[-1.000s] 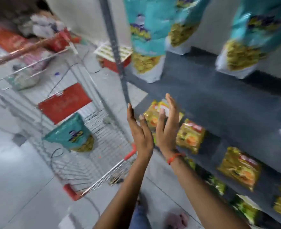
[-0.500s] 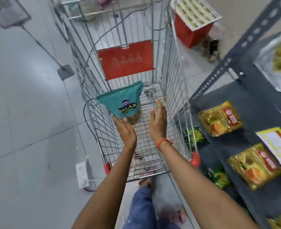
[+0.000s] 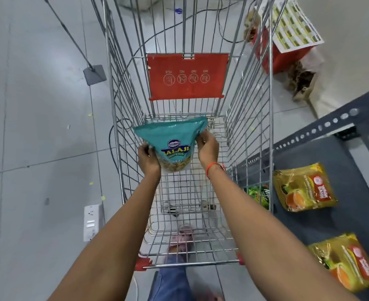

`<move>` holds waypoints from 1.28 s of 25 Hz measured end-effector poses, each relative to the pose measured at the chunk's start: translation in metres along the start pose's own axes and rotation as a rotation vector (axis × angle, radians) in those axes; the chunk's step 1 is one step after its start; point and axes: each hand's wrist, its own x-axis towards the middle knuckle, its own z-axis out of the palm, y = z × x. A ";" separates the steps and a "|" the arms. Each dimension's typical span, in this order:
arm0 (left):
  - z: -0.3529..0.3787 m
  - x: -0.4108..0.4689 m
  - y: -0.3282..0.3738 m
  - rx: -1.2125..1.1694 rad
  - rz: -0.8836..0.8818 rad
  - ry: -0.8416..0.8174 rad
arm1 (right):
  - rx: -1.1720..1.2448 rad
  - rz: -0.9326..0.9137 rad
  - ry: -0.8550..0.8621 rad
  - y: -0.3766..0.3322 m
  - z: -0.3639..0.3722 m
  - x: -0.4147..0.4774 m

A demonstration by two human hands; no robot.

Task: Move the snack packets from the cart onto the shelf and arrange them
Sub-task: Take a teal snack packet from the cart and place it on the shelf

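Observation:
A teal snack packet (image 3: 172,137) marked Balaji Wafers stands inside the wire cart (image 3: 118,118). My left hand (image 3: 148,159) grips its lower left side. My right hand (image 3: 207,146) grips its right edge, with an orange band on that wrist. The dark grey shelf (image 3: 309,224) is at the right and carries yellow packets (image 3: 305,187).
The cart has a red flap (image 3: 187,76) at its far end and a red-capped handle bar (image 3: 190,262) close to me. A stand base (image 3: 94,74), a cable and a white power strip (image 3: 91,221) lie on the floor at the left. A red box (image 3: 279,55) sits beyond the shelf.
My view swung from the shelf down into the cart. Both hands went from empty and raised to reaching in and closing on the teal packet.

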 end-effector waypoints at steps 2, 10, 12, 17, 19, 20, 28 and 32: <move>-0.005 -0.009 0.006 0.041 0.012 -0.014 | -0.007 -0.015 0.067 0.004 -0.012 -0.008; -0.051 -0.117 0.099 -0.147 0.545 -0.240 | 0.103 -0.407 0.315 -0.044 -0.131 -0.119; -0.060 -0.164 0.130 -0.220 0.667 -0.340 | 0.139 -0.468 0.454 -0.054 -0.182 -0.154; -0.039 -0.284 0.174 -0.317 0.770 -0.690 | 0.344 -0.518 0.737 -0.058 -0.304 -0.221; -0.018 -0.332 0.174 -0.313 0.754 -0.816 | 0.419 -0.543 0.867 -0.049 -0.352 -0.247; -0.007 -0.356 0.172 -0.301 0.755 -0.873 | 0.458 -0.542 0.913 -0.043 -0.374 -0.259; 0.061 -0.512 0.188 -0.257 0.840 -1.155 | 0.478 -0.547 1.155 0.012 -0.508 -0.318; 0.107 -0.549 0.192 -0.185 0.825 -1.205 | 0.481 -0.531 1.241 0.016 -0.555 -0.311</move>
